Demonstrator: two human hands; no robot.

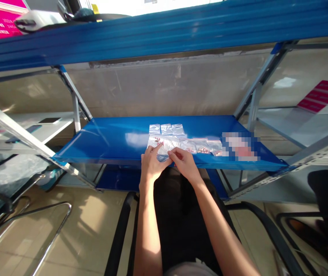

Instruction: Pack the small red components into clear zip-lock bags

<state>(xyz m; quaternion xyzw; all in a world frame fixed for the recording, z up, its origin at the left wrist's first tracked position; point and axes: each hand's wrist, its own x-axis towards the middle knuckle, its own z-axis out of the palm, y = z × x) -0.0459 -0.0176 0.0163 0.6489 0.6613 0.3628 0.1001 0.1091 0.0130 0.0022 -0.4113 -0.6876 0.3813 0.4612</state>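
Hands worked at the front edge of a blue shelf [114, 140], a flat metal board with a smooth, shiny painted surface. The left hand [151, 164] pinched the small clear bag [164, 152] between thumb and forefinger at its left side, and the right hand [184, 163] had its fingers closed on the right side of the same bag, so both grips were clamped on thin, glossy plastic. This bag was held just over the front lip of the shelf, between the two hands. Beside it, to the right, lay a row of filled bags [200, 145], rectangular and a little wrinkled, each with tiny reddish pieces inside; what the pieces were, I could not tell. Behind them lay three flat bags [166, 129], side by side and transparent. Grey metal posts [76, 109] stood at the corners of the shelf. Curved black armrests [120, 230] were on both sides of the person's lap.
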